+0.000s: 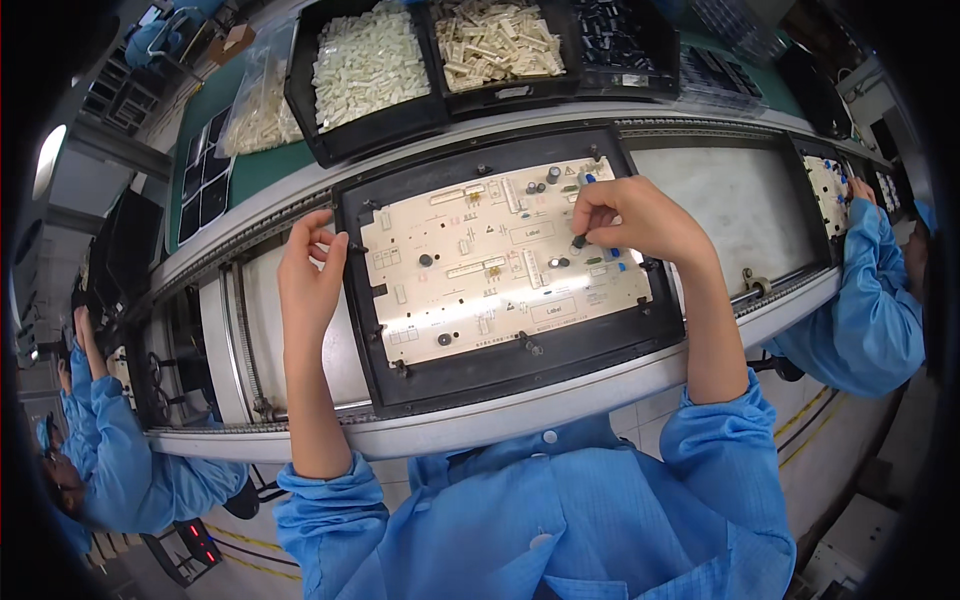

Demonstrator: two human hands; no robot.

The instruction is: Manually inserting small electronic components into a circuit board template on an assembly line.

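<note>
A cream printed circuit board point(430, 290) lies in a black carrier frame point(440, 385) in front of me. Over its right part, my right hand point(640, 222) is closed in a pinch, with a small dark capacitor point(579, 241) at the fingertips, low over the board. Other capacitors point(554, 174) and small blue parts point(622, 267) stand near that hand. At the frame's left edge, my left hand point(314, 275) hovers with loosely bent fingers, thumb apart, and nothing seen between them. White connectors and round black parts point(445, 340) sit across the board.
Beyond the conveyor rail point(420, 420) stand black bins of white connectors point(368, 70), cream connectors point(497, 45) and dark parts point(615, 40). Bagged parts point(262, 105) lie at the left. Co-workers in blue sleeves point(860, 300) are at both sides; another board point(827, 195) is at the right.
</note>
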